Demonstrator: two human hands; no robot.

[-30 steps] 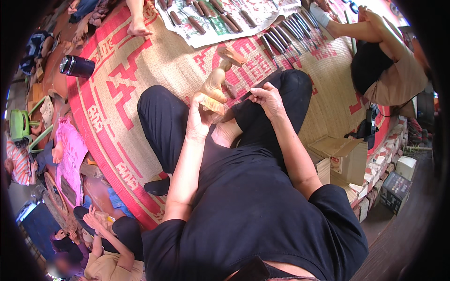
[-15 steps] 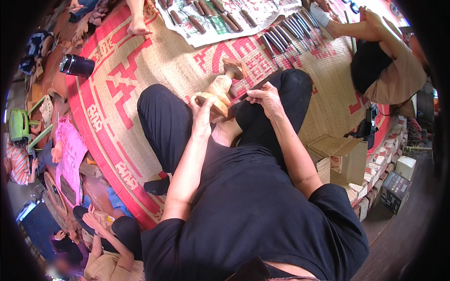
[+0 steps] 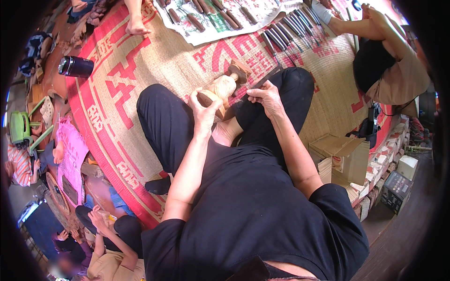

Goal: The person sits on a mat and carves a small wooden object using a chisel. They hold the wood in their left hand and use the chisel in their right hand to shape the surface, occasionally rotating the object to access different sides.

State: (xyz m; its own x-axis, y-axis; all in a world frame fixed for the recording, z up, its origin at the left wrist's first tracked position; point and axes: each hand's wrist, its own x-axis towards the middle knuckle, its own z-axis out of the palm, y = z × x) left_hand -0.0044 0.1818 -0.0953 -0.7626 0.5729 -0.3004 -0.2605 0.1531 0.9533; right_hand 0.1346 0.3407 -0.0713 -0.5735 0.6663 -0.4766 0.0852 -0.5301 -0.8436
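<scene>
My left hand (image 3: 204, 112) is closed around the near end of a pale carved wooden piece (image 3: 222, 87), which has a rounded body, a narrow neck and a squared block at its far end. The piece lies tilted above my crossed legs, its far end pointing away and to the right. Just right of it, my right hand (image 3: 267, 99) pinches a slim dark tool (image 3: 265, 80). The fingers partly cover this tool, and its exact kind does not show. Its near end comes close to the carved piece; whether they touch, I cannot tell.
Wooden-handled carving tools (image 3: 229, 19) lie on a white cloth (image 3: 197, 40) ahead, with a row of chisels (image 3: 286, 33) beside it on the woven mat (image 3: 117, 61). A cardboard box (image 3: 349, 159) stands right. A black flask (image 3: 75, 66) lies left. Other people sit around.
The carved wooden piece has turned in my left hand, its far block shifting slightly right and its near end tipping up. My right hand and the slim dark tool have barely moved.
</scene>
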